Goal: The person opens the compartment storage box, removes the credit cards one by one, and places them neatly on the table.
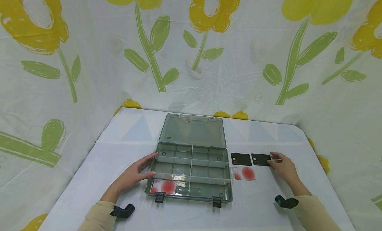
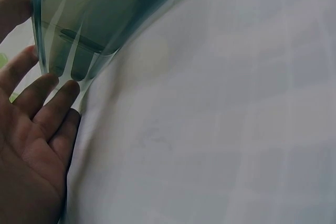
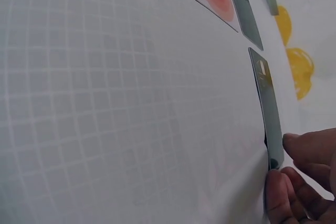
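Observation:
A grey translucent divided plastic box (image 1: 191, 173) lies on the table with its lid (image 1: 192, 129) folded back. At its left wall rests my left hand (image 1: 135, 176), thumb and fingers spread against the edge; in the left wrist view the hand (image 2: 39, 129) has its fingertips on the box's side (image 2: 100, 19). On the right, my right hand (image 1: 285, 169) pinches the right end of a black card (image 1: 260, 159) between thumb and fingers. The right wrist view shows this card (image 3: 269, 98) nearly edge-on, the fingers (image 3: 310, 148) at its end.
Left of the held card lies a second black card (image 1: 241, 159), with a white card with red circles (image 1: 247, 173) below it, beside the box. A similar red-and-white card (image 1: 167, 187) lies in the front left compartment. Two black latches (image 1: 159, 197) hang at the box's front.

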Action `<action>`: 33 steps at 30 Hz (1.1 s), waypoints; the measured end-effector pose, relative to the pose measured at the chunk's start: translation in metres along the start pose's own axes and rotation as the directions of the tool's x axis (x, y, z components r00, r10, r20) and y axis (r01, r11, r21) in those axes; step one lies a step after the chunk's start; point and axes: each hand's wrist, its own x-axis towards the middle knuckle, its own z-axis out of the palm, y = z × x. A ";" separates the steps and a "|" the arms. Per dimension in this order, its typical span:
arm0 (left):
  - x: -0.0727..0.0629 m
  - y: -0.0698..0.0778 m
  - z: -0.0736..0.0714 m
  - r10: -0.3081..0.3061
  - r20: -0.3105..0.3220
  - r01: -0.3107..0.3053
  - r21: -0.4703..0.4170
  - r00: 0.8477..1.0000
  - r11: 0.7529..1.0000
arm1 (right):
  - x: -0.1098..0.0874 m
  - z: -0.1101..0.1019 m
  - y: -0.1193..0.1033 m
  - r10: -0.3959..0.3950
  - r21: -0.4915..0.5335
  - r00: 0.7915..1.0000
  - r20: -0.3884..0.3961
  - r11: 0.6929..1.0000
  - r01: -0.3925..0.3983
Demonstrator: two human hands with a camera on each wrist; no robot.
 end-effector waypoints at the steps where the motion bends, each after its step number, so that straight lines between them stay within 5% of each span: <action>1: 0.000 0.000 0.000 0.000 0.000 0.000 0.000 1.000 1.000 | -0.001 0.000 0.000 0.004 0.007 1.000 0.002 1.000 -0.004; 18: 0.000 0.002 0.000 0.003 0.004 -0.003 0.002 1.000 1.000 | -0.008 -0.003 -0.002 0.056 0.063 0.998 0.003 0.996 -0.056; 33: -0.001 0.003 0.000 0.004 0.003 -0.004 0.002 1.000 1.000 | -0.018 0.002 -0.012 -0.002 0.107 1.000 -0.032 0.994 0.005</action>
